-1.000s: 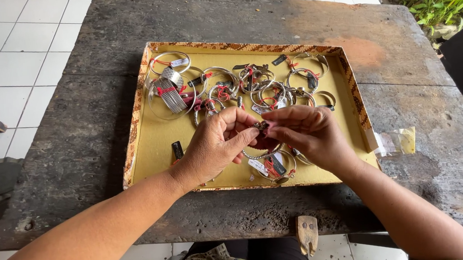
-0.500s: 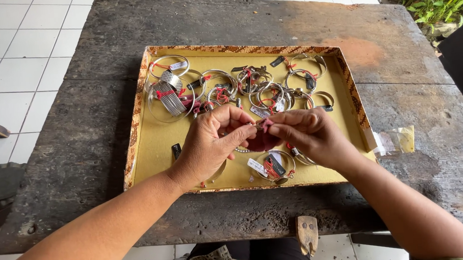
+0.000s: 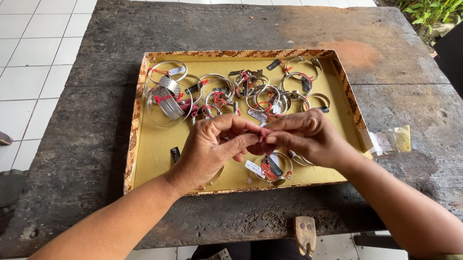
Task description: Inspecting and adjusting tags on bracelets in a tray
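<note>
A shallow yellow-lined tray (image 3: pixel 156 146) with a patterned rim sits on a dark wooden table (image 3: pixel 81 157). Several silver bangles with red threads and small tags (image 3: pixel 223 90) lie in its far half. My left hand (image 3: pixel 211 147) and my right hand (image 3: pixel 302 136) meet over the tray's near middle, fingertips pinched together on a small jewellery piece with a red thread (image 3: pixel 263 134). The piece is mostly hidden by the fingers. Another tagged bangle (image 3: pixel 272 170) lies just below the hands.
A clear plastic bag with a yellow bit (image 3: pixel 392 139) lies on the table right of the tray. A small wooden peg (image 3: pixel 305 233) juts from the table's near edge. White floor tiles lie at left, green plants at top right.
Both hands have stayed together over the tray, the fingers shifting on the small piece. The view has tilted slightly, so the tray sits lower in the frame.
</note>
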